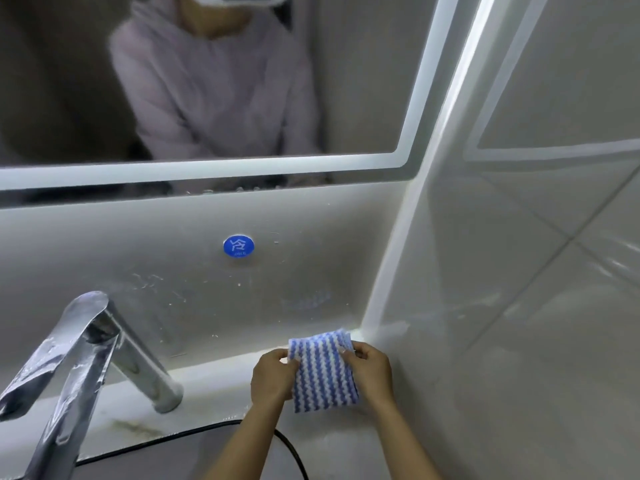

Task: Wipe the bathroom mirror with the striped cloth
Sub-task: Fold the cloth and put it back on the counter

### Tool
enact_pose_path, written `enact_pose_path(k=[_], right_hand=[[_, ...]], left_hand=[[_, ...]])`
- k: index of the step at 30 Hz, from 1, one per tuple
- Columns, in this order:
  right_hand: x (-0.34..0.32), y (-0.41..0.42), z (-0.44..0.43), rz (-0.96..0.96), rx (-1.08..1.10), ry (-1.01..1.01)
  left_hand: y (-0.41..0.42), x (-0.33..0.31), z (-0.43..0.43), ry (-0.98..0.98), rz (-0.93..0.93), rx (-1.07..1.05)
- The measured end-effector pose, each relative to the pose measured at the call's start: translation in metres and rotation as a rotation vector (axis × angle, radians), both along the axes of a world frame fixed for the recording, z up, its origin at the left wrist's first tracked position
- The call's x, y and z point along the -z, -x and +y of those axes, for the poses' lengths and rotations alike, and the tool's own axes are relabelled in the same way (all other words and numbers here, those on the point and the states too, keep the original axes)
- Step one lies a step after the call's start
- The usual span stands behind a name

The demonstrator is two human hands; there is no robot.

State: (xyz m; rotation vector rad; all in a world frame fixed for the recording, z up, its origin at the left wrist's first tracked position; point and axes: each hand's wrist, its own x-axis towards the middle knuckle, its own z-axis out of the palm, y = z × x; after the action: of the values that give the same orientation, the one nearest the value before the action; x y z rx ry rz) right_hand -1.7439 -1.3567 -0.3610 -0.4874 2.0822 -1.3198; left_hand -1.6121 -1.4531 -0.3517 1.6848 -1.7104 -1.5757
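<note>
Our left grip (272, 377) and right grip (372, 370) pinch the cloth (323, 372) by its sides, long axis twelve-to-six; the mirror (363, 81) lies well above, toward eleven o'clock.

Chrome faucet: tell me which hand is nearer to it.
Left. The left hand holds the striped cloth by its left edge, to the right of the chrome faucet; the right hand holds the opposite edge, farther right, by the wall corner.

Left hand (273, 375), right hand (372, 372), both curled.
</note>
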Motion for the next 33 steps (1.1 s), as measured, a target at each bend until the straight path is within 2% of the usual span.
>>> enact_pose_path(k=[5,10,17,19,22,26,30,33], right_hand=[[0.028,0.004,-0.006,-0.015,-0.019,-0.072],[0.04,0.002,-0.003,0.06,-0.037,-0.142],[0.049,-0.006,0.003,0.159,-0.042,-0.159],[0.047,-0.007,0.006,0.197,-0.04,-0.113],[0.048,-0.008,0.017,0.349,-0.115,-0.117],[0.068,-0.014,0.033,0.739,-0.366,-0.245],[0.089,-0.017,0.035,0.861,-0.56,-0.419],[0.101,-0.017,0.04,0.905,-0.59,-0.448]], left_hand=[[0.005,0.014,-0.009,-0.094,-0.08,0.019],[0.006,0.022,-0.012,-0.242,-0.115,0.071],[0.009,0.036,-0.015,-0.274,-0.257,0.124],[0.01,0.036,-0.014,-0.22,-0.331,0.197],[0.01,0.033,-0.008,-0.024,-0.473,0.374],[0.013,0.033,0.015,0.12,-0.646,0.563],[0.014,0.034,0.028,0.307,-0.844,0.878],[0.012,0.041,0.026,0.232,-0.928,1.005]])
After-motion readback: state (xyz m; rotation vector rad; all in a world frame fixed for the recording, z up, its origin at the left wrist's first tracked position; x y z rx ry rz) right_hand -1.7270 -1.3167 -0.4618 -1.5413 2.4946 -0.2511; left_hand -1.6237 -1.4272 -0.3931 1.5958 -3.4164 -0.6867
